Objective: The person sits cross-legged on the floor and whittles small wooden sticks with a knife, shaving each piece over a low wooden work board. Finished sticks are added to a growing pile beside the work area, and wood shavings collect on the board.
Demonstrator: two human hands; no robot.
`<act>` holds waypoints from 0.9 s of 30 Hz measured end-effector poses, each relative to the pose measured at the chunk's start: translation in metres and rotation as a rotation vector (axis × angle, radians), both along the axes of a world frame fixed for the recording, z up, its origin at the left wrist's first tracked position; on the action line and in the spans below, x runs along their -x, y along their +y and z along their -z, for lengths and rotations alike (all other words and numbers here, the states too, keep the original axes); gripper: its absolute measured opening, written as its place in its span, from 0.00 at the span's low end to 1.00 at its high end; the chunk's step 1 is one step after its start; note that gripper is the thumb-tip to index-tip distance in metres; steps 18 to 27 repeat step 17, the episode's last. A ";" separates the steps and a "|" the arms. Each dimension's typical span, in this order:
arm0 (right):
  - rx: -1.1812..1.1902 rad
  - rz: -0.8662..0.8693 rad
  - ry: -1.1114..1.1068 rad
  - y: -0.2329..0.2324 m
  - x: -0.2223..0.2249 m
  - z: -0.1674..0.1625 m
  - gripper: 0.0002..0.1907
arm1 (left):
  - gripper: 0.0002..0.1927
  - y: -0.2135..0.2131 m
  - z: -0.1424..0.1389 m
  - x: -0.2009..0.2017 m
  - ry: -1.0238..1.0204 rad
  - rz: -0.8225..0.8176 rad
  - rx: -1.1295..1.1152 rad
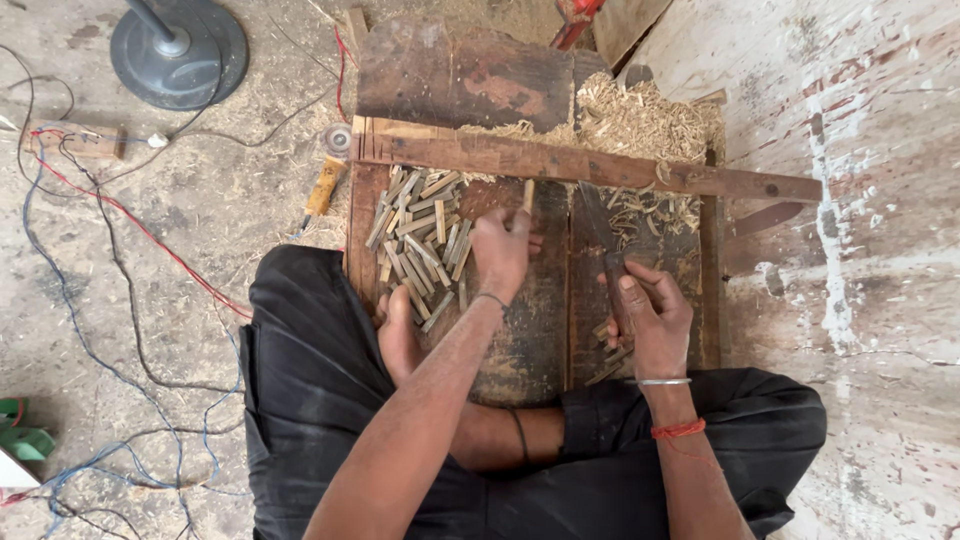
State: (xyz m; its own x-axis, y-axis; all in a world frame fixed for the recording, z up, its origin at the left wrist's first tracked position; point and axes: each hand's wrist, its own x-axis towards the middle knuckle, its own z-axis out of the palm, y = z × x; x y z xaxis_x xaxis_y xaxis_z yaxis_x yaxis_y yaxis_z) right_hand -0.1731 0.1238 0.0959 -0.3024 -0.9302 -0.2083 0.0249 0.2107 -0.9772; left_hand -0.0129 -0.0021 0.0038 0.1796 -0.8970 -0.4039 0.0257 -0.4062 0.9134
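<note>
The left hand [500,250] has its fingers closed around a short, pale bamboo stick [527,195], held upright on the wooden board [520,340]. The right hand [655,320] grips a dark, broad-bladed knife [598,225]

The left hand [502,250] hid most of the stick [527,194] it gripped — only the tip showed. The knife [598,228] handle lay buried in the right hand [652,318]; the fan base [180,48] was cropped by the top edge.
</note>
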 end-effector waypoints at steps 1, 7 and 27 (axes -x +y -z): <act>0.004 0.001 -0.002 -0.001 0.001 0.001 0.18 | 0.09 -0.001 -0.004 -0.006 0.028 -0.015 -0.014; 0.010 0.002 -0.010 -0.001 0.003 0.004 0.18 | 0.12 0.000 -0.026 -0.020 0.175 -0.256 0.012; 0.014 -0.007 0.010 -0.001 0.002 0.004 0.18 | 0.11 -0.009 -0.029 -0.013 0.345 -0.204 -0.110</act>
